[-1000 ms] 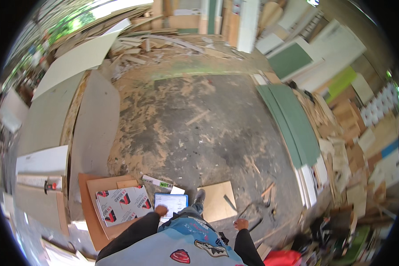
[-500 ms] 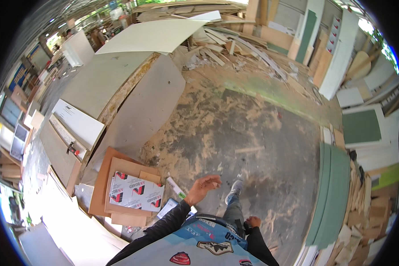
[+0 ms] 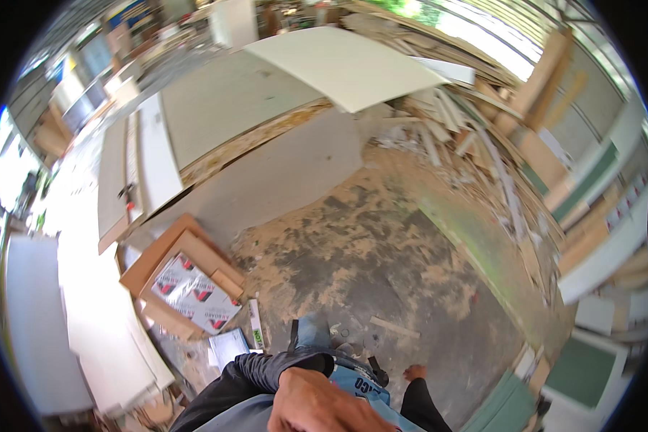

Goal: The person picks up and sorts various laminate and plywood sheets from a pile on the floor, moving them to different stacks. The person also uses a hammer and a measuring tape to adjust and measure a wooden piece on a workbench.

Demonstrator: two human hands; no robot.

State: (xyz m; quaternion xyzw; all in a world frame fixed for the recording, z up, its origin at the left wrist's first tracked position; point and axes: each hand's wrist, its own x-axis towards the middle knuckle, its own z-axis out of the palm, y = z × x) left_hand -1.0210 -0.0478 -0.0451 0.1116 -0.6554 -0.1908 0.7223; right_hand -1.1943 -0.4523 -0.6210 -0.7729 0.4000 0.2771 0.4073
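The fingers of a person's left hand (image 3: 322, 405), before the chest, are cut off at the lower edge, and those of the right hand (image 3: 414, 372), apart at the right side, are small and blurred; whether either set is clenched, released or grasping cannot be told; papers (image 3: 229, 348) lie just past the left sleeve (image 3: 227, 396), beside a white strip (image 3: 255, 317); farther left, a printed panel (image 3: 194, 294) rests on brown sheets (image 3: 147, 259); beyond, sawdust covers the floor (image 3: 353, 273).

Sleeves (image 3: 420, 405) are black, the shirt (image 3: 353, 379) blue, the printed sheet (image 3: 194, 291) white-and-red.
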